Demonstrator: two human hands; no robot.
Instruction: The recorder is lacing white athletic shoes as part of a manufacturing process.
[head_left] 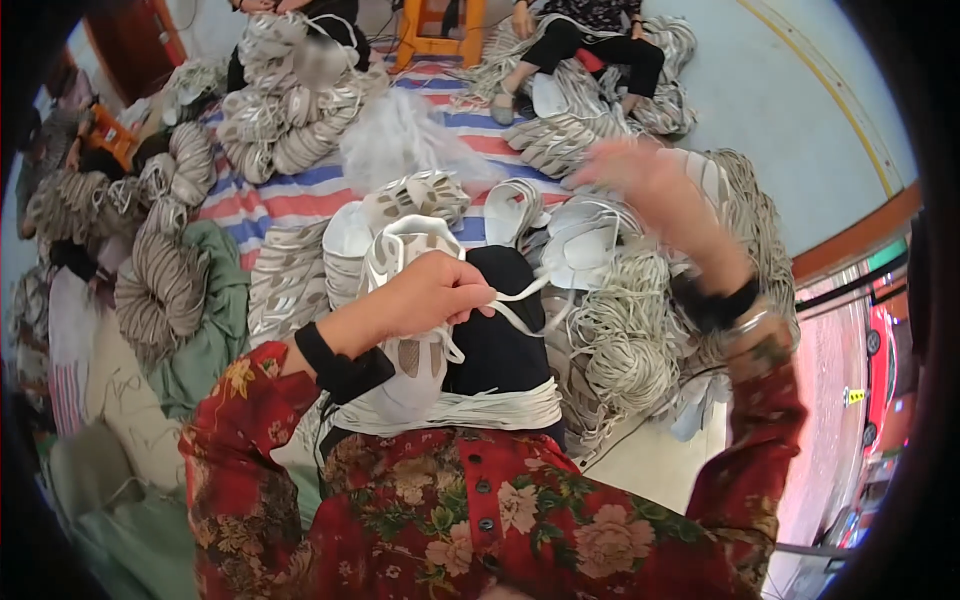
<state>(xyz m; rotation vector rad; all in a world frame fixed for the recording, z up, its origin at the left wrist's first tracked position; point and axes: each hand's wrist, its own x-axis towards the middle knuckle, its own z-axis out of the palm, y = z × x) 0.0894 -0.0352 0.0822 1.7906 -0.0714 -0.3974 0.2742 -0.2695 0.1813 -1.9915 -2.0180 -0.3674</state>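
My left hand (pixel 447 291) is closed in a pinch on a white shoelace (pixel 517 296), whose strands run off to the right from the fingertips. Beneath that hand a white and tan shoe upper (pixel 415 383) lies over my dark-clad lap, its collar opening away from me. My right hand (pixel 655 187) is raised at the upper right, above the pile of loose laces; motion smears its fingers, and whether it holds anything cannot be made out. A bundle of white laces (pixel 455 409) stretches across my lap.
Stacked shoe uppers (pixel 290 280) stand ahead on a striped sheet (pixel 280 205). A tangled heap of laces (pixel 635 345) sits at my right. Clear plastic (pixel 410 140) lies farther ahead. Other people sit among coiled uppers (pixel 165 290), near an orange stool (pixel 440 35).
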